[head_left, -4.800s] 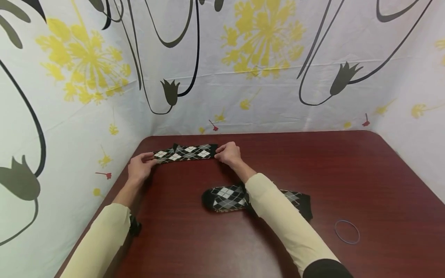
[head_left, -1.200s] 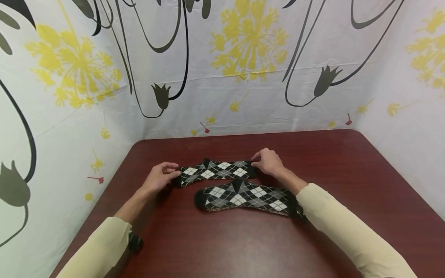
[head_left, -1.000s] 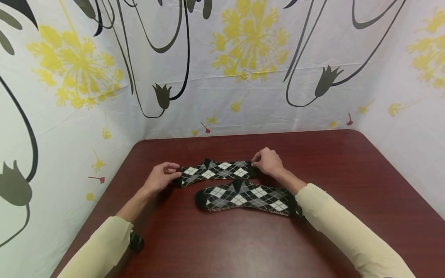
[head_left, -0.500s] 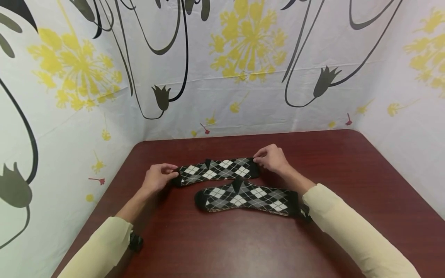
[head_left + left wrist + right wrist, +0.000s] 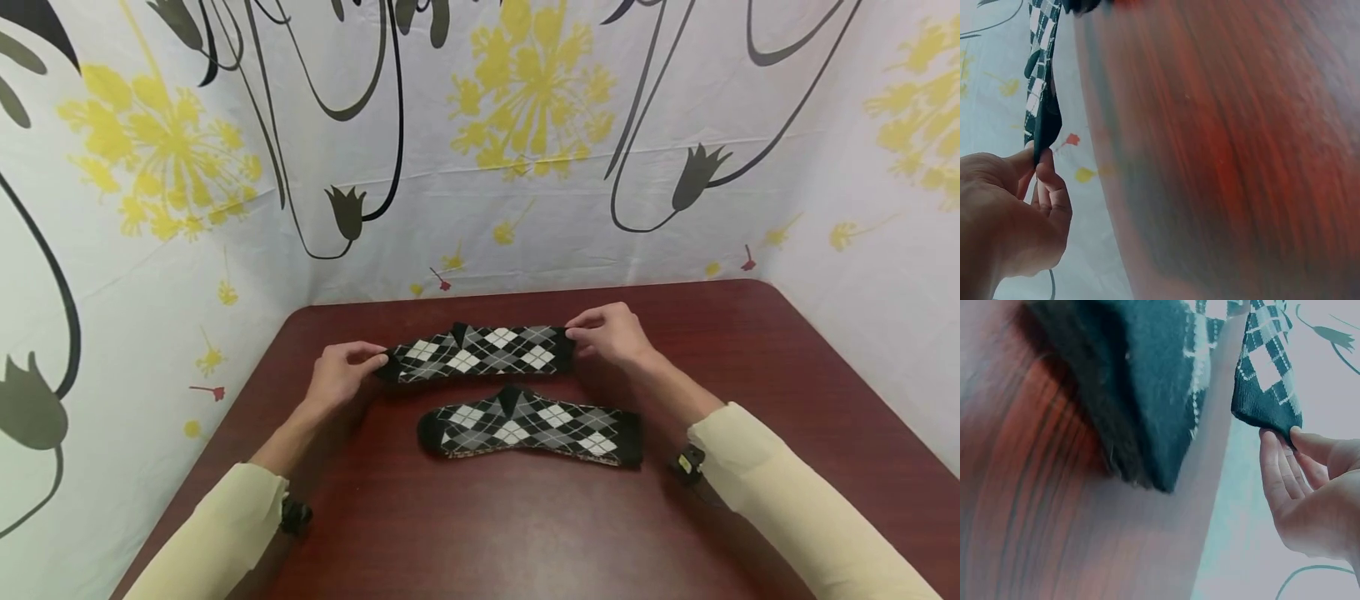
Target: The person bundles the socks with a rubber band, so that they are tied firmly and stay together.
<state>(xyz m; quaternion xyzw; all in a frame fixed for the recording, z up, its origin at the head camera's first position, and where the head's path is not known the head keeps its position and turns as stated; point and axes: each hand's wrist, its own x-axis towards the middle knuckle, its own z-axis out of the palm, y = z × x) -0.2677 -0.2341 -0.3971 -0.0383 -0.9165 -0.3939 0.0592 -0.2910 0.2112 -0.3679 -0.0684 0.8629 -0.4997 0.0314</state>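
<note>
Two matching argyle socks in black, grey and white are in the head view. My left hand (image 5: 337, 372) pinches the black toe of the farther sock (image 5: 480, 353) between thumb and fingers. At its other end, my right hand (image 5: 611, 335) pinches a corner of the black cuff. The sock stretches almost straight between both hands. The nearer sock (image 5: 525, 429) lies flat, toe to the left, untouched by either hand. In the left wrist view the held toe (image 5: 1047, 122) shows at the fingertips; in the right wrist view the cuff (image 5: 1266, 412) hangs from thumb and fingers.
The reddish-brown table (image 5: 480, 533) has rounded far corners. A white patterned cloth (image 5: 480, 208) rises behind it and along both sides. Dark wrist cameras (image 5: 295, 517) sit below both sleeves.
Over several seconds the held sock came right and nearer me. In the last second it moved slightly away from the lying sock and straightened, my right hand shifting right. The nearer sock stayed put.
</note>
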